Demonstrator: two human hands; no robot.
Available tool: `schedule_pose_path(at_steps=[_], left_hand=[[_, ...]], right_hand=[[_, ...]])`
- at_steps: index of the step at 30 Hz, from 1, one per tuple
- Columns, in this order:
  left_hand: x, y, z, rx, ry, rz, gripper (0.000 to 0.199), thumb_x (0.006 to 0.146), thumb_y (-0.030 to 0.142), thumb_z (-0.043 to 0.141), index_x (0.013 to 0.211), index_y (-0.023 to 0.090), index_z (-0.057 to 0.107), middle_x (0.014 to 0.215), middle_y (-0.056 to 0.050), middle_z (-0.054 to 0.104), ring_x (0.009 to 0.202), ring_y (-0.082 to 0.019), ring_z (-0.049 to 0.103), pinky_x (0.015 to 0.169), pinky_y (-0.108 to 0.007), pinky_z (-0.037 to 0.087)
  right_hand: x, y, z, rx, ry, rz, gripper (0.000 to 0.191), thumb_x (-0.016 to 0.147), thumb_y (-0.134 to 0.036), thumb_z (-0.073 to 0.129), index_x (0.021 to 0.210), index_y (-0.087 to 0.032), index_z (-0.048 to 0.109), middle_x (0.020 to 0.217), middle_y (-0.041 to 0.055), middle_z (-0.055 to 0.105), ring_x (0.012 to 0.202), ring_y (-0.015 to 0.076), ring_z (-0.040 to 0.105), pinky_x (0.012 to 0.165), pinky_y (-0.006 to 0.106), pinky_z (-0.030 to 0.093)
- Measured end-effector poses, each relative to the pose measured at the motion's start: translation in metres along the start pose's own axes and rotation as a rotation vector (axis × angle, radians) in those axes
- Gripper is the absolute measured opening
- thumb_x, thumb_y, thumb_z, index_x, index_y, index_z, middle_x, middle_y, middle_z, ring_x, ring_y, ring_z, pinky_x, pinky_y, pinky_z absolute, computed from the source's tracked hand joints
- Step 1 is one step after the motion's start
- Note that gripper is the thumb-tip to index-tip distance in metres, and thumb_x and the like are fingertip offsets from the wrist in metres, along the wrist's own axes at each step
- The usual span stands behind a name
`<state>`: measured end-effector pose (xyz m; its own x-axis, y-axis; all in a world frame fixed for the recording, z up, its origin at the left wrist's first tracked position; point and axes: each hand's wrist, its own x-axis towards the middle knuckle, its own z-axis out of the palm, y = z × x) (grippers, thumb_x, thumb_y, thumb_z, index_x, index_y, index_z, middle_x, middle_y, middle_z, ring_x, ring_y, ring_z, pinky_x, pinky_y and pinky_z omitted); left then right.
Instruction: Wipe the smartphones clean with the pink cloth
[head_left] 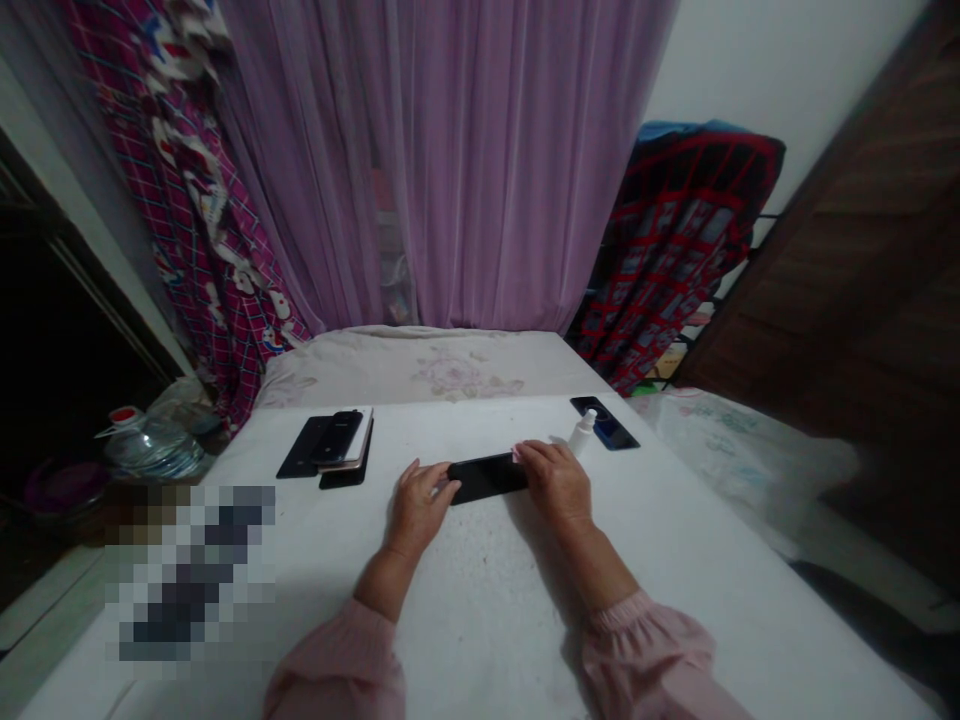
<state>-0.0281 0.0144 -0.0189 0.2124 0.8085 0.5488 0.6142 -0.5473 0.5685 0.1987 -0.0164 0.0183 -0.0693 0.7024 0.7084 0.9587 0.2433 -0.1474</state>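
A black smartphone (486,478) lies sideways in the middle of the white table, its dark face up. My left hand (420,508) pinches its left end between thumb and fingers. At the other end, my right hand (559,487) is closed, fingertips pressing a small pale pink cloth (517,454) against the phone's upper edge; most of that cloth is hidden under the fingers. Just beyond my right hand stands a small white spray bottle (582,434), upright. A dark blue phone (611,428) lies flat to the right of the bottle.
On the left, a small black phone (341,437) rests on a white box among dark flat slabs (304,447). A blurred-out patch (191,580) covers the left table edge. A large water bottle (150,443) stands beyond that edge; purple curtains (480,160) hang behind the table.
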Motion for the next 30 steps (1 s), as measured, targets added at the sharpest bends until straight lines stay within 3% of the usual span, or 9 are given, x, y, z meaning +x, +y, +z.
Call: schedule_pose_path(at_steps=[3,8,10,14,19,24,30], left_hand=[[0.002,0.003,-0.002,-0.003,0.037,0.012,0.019,0.079,0.018,0.066,0.097,0.024,0.067,0.087,0.000,0.075,0.083,-0.019,0.069,0.102,-0.046,0.045],[0.003,0.008,-0.005,0.024,0.043,0.077,0.019,0.080,0.013,0.062,0.094,0.025,0.067,0.088,0.000,0.074,0.082,-0.019,0.068,0.102,-0.046,0.045],[0.004,0.007,-0.007,0.025,0.041,0.097,0.018,0.080,0.012,0.060,0.091,0.025,0.068,0.086,0.001,0.074,0.081,-0.019,0.068,0.101,-0.046,0.045],[0.009,0.008,-0.014,0.010,0.084,0.084,0.013,0.081,0.018,0.062,0.091,0.025,0.067,0.086,0.000,0.074,0.082,-0.019,0.068,0.102,-0.046,0.046],[0.025,0.030,-0.029,-0.054,0.128,0.080,0.015,0.083,0.021,0.059,0.097,0.025,0.065,0.089,0.000,0.073,0.087,-0.020,0.068,0.099,-0.042,0.047],[0.043,0.071,-0.030,-0.156,0.087,-0.015,0.038,0.080,0.023,0.066,0.115,0.025,0.051,0.088,0.001,0.073,0.088,-0.018,0.069,0.087,-0.033,0.050],[0.050,0.095,-0.016,-0.197,0.018,-0.009,0.029,0.081,0.025,0.065,0.106,0.025,0.050,0.087,0.001,0.072,0.087,-0.019,0.068,0.083,-0.033,0.049]], right_hand=[[0.002,-0.018,0.005,-0.001,0.033,-0.024,0.019,0.092,-0.021,0.055,0.097,-0.022,0.073,0.097,0.0045,0.073,0.080,0.0213,0.056,0.072,0.033,0.046],[0.007,-0.071,0.013,0.089,0.012,-0.159,0.017,0.086,-0.017,0.062,0.100,-0.021,0.071,0.097,0.0049,0.072,0.079,0.0204,0.056,0.072,0.032,0.047],[0.007,-0.077,0.012,0.103,-0.004,-0.192,0.020,0.086,-0.016,0.063,0.103,-0.021,0.071,0.099,0.0052,0.071,0.080,0.0202,0.057,0.071,0.032,0.047],[0.005,-0.052,0.006,0.102,-0.004,-0.149,0.022,0.088,-0.018,0.060,0.106,-0.024,0.070,0.100,0.0044,0.072,0.080,0.0198,0.059,0.070,0.031,0.048],[-0.003,-0.014,0.006,0.244,0.056,0.121,0.026,0.092,-0.024,0.049,0.102,-0.024,0.073,0.098,0.0050,0.074,0.084,0.0192,0.064,0.075,0.032,0.052],[-0.004,-0.018,0.006,0.501,0.087,0.322,0.027,0.090,-0.032,0.050,0.098,-0.023,0.074,0.096,0.0067,0.075,0.090,0.0215,0.068,0.082,0.037,0.055],[-0.008,-0.028,-0.016,0.720,0.237,0.373,0.025,0.090,-0.032,0.054,0.105,-0.023,0.072,0.106,0.0077,0.073,0.100,0.0204,0.067,0.090,0.037,0.054]])
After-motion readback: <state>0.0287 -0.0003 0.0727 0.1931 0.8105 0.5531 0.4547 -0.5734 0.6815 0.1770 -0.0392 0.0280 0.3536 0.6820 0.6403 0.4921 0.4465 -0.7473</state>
